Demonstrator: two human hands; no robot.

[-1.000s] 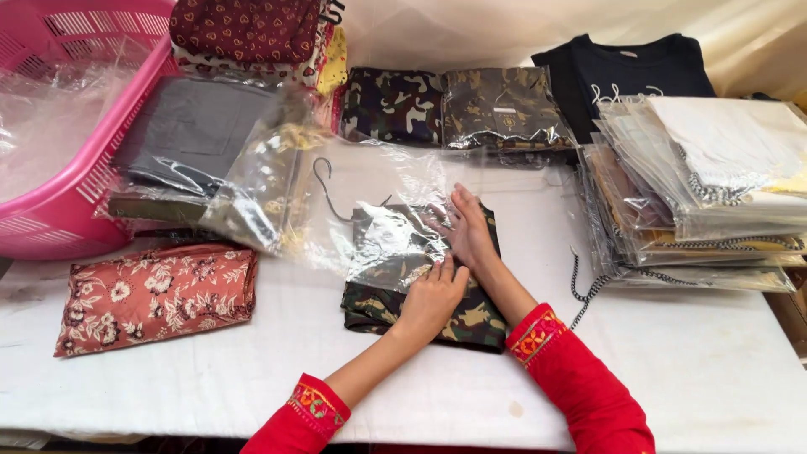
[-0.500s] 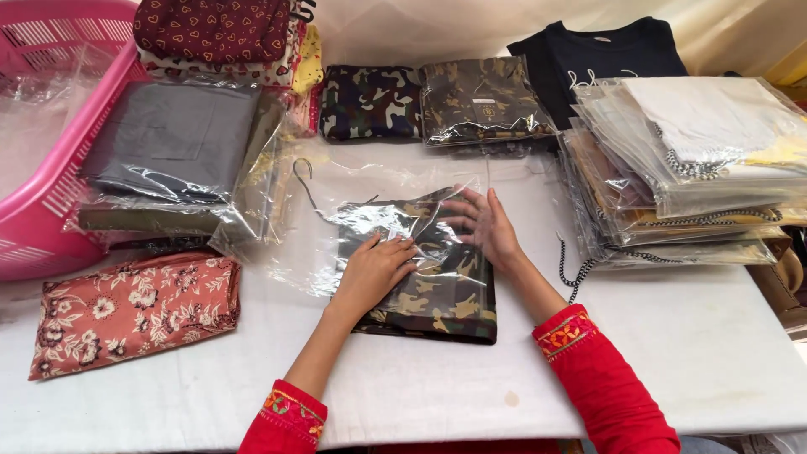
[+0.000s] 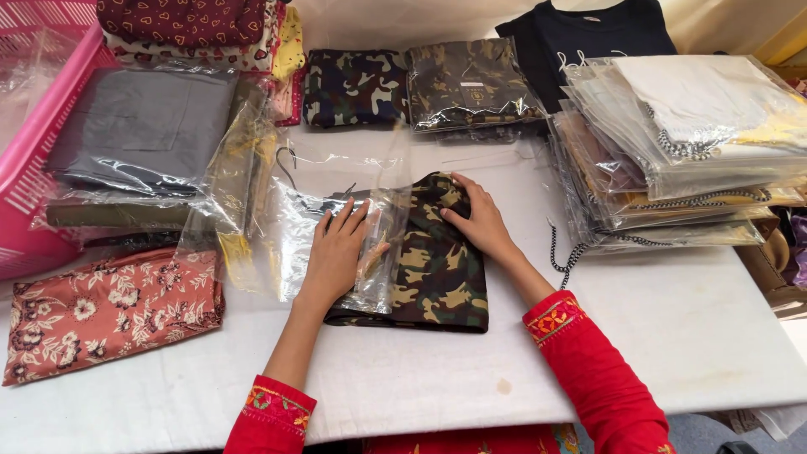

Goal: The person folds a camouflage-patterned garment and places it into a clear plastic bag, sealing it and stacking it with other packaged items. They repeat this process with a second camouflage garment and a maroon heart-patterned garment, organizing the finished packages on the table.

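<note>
Pressing down flat, the left hand [image 3: 336, 256] lies palm-down with fingers spread on the clear plastic bag [image 3: 324, 244] covering the left part of the folded camouflage-print cloth [image 3: 437, 269]; right hand [image 3: 481, 220] rests open on the cloth's upper right edge, fingers together, gripping nothing; cloth sits mid-table on the white tabletop [image 3: 672, 328], forearms angled inward.

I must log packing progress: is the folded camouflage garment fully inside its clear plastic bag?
No, only partly in. The clear bag covers the left part of the camouflage garment; the right part lies bare under the right hand.
</note>
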